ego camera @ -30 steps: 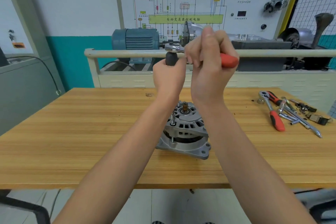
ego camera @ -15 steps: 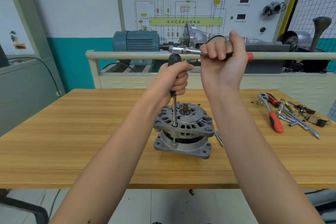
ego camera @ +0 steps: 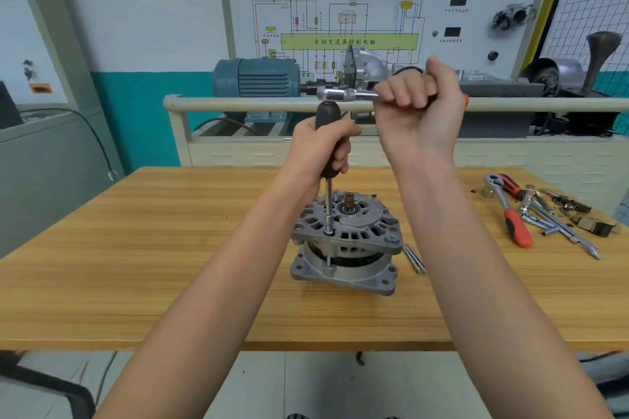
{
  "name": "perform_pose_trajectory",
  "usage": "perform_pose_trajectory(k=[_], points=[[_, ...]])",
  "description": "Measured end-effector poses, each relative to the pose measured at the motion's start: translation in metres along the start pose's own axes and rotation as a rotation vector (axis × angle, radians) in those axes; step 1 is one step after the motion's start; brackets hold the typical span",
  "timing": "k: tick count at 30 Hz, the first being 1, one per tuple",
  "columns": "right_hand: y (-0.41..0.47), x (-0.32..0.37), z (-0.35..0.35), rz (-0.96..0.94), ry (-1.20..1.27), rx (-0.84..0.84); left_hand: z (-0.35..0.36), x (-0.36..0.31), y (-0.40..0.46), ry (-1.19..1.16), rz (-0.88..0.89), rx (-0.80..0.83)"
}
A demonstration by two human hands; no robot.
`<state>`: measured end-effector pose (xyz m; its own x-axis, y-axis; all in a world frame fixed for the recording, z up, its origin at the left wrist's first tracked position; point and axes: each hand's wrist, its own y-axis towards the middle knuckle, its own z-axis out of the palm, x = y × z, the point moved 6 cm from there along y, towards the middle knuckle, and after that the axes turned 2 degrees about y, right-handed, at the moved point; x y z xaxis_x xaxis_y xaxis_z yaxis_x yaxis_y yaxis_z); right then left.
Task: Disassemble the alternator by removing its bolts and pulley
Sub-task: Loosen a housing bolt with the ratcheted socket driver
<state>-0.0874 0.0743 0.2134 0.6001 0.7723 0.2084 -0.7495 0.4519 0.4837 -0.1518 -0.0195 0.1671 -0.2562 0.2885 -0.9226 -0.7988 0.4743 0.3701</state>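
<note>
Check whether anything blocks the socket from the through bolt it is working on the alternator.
Nothing visible does: the socket sits straight down on the bolt at the alternator housing's left edge, its extension shaft clear of the center shaft.

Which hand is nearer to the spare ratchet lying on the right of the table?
Right. The right hand grips the ratchet handle above the alternator, left of the spare ratchet. The left hand, on the black driver handle, is farther left.

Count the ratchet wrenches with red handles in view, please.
2. One ratchet is held in the right hand above the alternator; a spare ratchet lies on the table at right. Others may hide in that tool pile.
</note>
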Motion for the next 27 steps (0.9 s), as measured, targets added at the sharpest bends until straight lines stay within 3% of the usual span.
perform_pose_trajectory(k=[3,7,9,13,16,19,24,27], points=[[0.012,-0.001,-0.013,0.092,0.15,-0.127,0.008,0.003,0.0,0.006,-0.054,0.124],[0.005,0.001,-0.011,0.008,0.069,-0.078,0.008,0.006,0.003,0.003,-0.089,0.107],[-0.006,0.001,-0.003,-0.103,-0.07,0.025,0.004,0.006,0.003,0.006,-0.078,0.006],[-0.039,-0.005,0.027,-0.539,-0.585,0.297,-0.001,0.003,0.001,0.083,-0.037,-0.28],[-0.057,-0.014,0.042,-0.691,-0.799,0.406,-0.001,0.002,0.0,0.096,0.023,-0.334],[-0.045,-0.008,0.034,-0.571,-0.677,0.3,-0.002,0.004,0.001,0.076,-0.012,-0.289],[-0.003,0.0,0.001,-0.065,-0.062,0.04,-0.003,0.003,0.003,0.017,0.021,-0.044],[0.011,0.001,-0.017,0.056,0.163,-0.095,0.002,0.006,0.005,0.047,-0.01,0.049]])
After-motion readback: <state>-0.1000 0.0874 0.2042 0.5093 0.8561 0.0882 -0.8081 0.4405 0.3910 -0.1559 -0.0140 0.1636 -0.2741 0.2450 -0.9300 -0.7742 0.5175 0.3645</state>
